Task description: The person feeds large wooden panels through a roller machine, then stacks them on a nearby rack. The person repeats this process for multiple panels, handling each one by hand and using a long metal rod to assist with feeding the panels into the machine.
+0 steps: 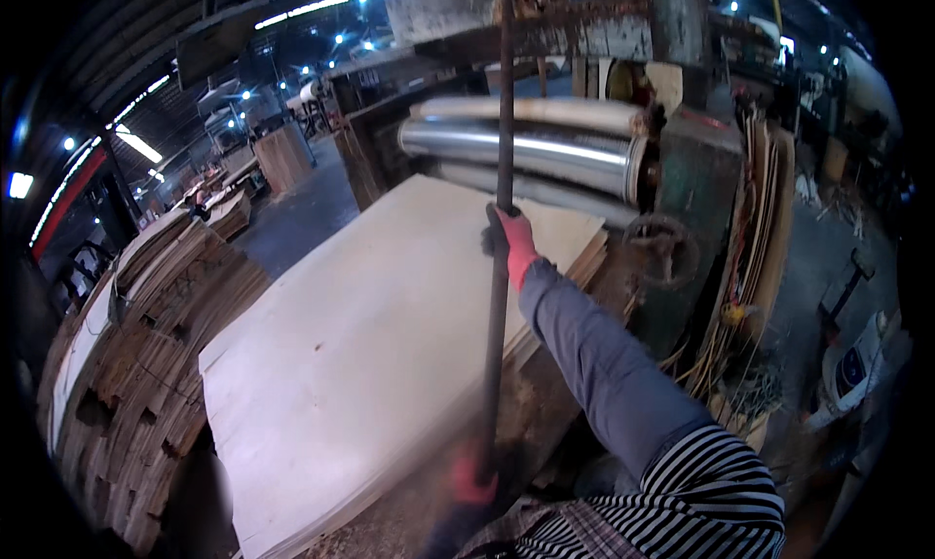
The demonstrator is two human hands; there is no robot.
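A long, dark metal pole (499, 325) stands nearly upright in front of me, its top running out of the upper edge. My right hand (514, 240), in a red and dark glove, is wrapped round its middle. At the pole's lower end my left hand (474, 476), in a similar glove, is closed round it, blurred by motion. Behind and left of the pole lies a stack of pale veneer sheets (360, 335). Past the stack's far end is a machine with a shiny metal roller (526, 153) and a pale roller (526, 114) above it.
A rusty handwheel (662, 250) sits on the machine's right side. Rough wood sheets (156, 364) are piled on the left. Tall veneer strips (765, 218) lean at the right, near a white sack (857, 364) on the floor. A heavy beam (584, 33) crosses above the rollers.
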